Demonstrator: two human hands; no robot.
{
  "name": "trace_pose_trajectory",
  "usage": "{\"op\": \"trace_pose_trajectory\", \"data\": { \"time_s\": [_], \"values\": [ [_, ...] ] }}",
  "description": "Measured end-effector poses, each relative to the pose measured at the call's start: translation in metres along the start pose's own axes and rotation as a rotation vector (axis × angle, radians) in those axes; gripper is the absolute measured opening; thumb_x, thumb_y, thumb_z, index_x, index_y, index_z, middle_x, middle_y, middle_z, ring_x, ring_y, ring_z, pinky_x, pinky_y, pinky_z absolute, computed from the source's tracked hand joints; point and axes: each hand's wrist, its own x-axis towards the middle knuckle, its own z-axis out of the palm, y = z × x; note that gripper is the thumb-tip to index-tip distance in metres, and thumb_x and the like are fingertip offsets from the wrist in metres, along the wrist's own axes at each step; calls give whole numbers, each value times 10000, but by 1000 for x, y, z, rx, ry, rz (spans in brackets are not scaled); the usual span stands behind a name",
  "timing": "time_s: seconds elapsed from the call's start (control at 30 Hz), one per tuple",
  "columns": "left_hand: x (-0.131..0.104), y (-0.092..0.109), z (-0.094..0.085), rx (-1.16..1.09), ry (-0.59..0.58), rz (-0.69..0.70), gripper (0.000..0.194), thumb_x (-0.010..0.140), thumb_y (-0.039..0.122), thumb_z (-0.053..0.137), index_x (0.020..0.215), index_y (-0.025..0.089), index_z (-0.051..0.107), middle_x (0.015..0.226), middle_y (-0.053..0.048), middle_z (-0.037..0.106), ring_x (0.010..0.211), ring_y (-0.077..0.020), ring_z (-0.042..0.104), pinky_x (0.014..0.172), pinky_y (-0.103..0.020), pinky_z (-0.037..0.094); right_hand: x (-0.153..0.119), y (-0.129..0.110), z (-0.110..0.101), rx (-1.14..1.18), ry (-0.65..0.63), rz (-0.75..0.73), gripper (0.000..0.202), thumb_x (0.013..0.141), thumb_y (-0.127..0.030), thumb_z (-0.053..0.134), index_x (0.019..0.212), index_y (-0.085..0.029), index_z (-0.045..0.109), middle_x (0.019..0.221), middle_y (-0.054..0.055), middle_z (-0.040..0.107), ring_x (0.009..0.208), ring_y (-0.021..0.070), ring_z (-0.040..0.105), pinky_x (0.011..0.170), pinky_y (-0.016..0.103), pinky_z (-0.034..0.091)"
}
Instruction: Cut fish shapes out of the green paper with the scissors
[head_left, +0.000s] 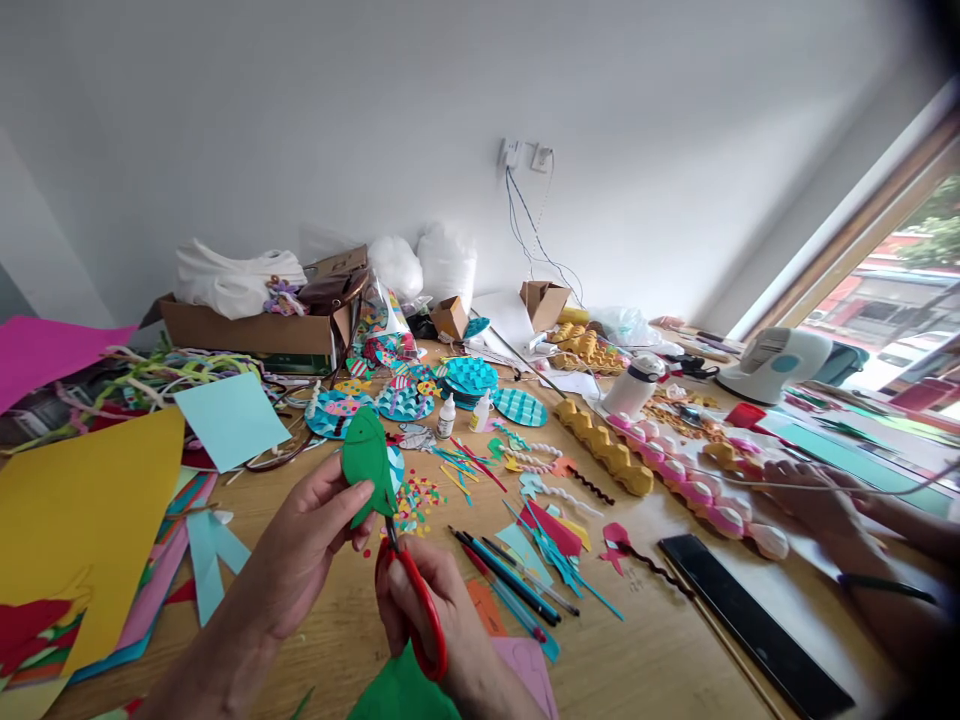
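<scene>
Between the thumb and fingers of my left hand (311, 535) is a green paper fish (365, 455), raised over the table, with dark lines drawn on it. My right hand (431, 600) grips red-handled scissors (433, 630), whose blades point up at the lower right edge of the fish. Part of the blades is hidden by the paper. Below my right hand lies a larger green paper sheet (405, 690). Small round paper dots (420, 505) are scattered behind the scissors, and several pens (517, 585) lie to their right.
Yellow paper (105, 500) and a pale blue sheet (232, 420) are at left. Two small glue bottles (445, 418) stand among blue paper fish shapes (469, 378). At right are a black phone-like slab (750, 620), a pink-and-white egg-carton strip (697, 480) and another person's hands (814, 500).
</scene>
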Motion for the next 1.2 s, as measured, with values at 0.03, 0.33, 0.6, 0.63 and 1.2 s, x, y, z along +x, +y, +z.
{"op": "trace_pose_trajectory", "data": {
  "time_s": [0.03, 0.33, 0.6, 0.63, 1.2],
  "values": [
    [0, -1, 1, -6, 14, 12, 205, 714, 332, 756, 865, 209, 689, 654, 54, 553, 548, -101, 445, 481, -204, 408, 0, 1, 0, 9, -10, -9, 633, 699, -832, 536, 676, -204, 457, 424, -80, 422, 356, 60, 309, 388, 205, 210],
    [0, -11, 9, -15, 104, 12, 247, 637, 322, 804, 817, 200, 688, 652, 56, 606, 524, -86, 451, 492, -201, 422, 1, 8, 1, 88, 8, -18, 623, 708, -815, 561, 710, -198, 475, 429, -86, 427, 342, 56, 310, 385, 207, 197],
    [-3, -10, 10, -30, 133, -49, 285, 555, 361, 844, 671, 187, 650, 496, 85, 545, 463, -78, 413, 455, -197, 379, 3, 9, 1, 98, 25, -42, 628, 711, -817, 556, 719, -193, 481, 418, -91, 420, 331, 52, 302, 367, 198, 198],
    [-3, -10, 10, -31, 135, -57, 291, 544, 364, 848, 640, 188, 637, 475, 89, 530, 455, -77, 409, 448, -196, 373, 2, 8, 1, 90, 27, -44, 632, 711, -822, 549, 716, -194, 479, 419, -90, 420, 331, 52, 299, 368, 198, 198],
    [-1, -9, 4, 6, 123, -74, 285, 546, 370, 835, 595, 191, 619, 473, 75, 538, 467, -90, 434, 437, -200, 373, 0, -1, 2, 56, 66, -37, 642, 675, -825, 585, 658, -194, 470, 404, -90, 402, 329, 40, 273, 352, 173, 206]
  ]
}}
